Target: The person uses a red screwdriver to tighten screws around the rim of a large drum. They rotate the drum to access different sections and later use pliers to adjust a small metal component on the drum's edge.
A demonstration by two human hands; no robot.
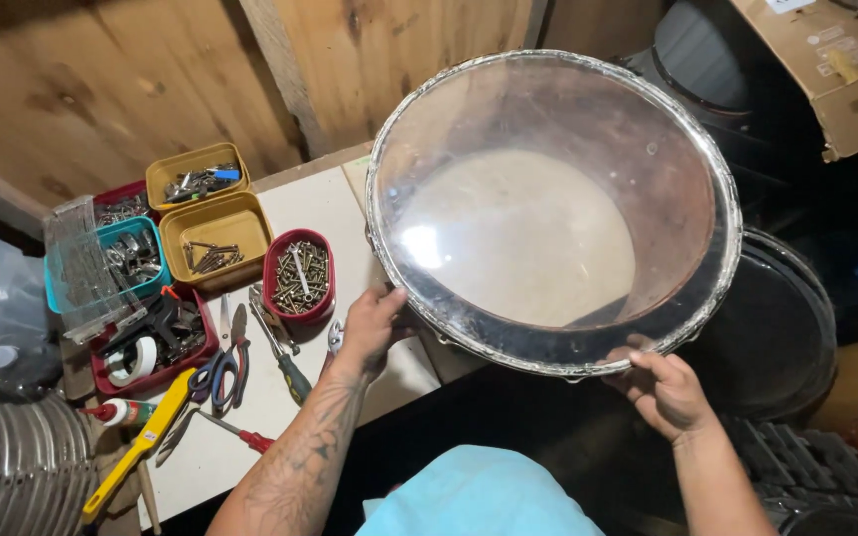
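Head view is showing the left hand (369, 326) and right hand (663, 389) gripping, fingers closed on its rim, a clear-headed drum (552, 210) tilted above the worktop (330, 213); judging by this, inspection is underway, and any turning needs steady two-sided support.
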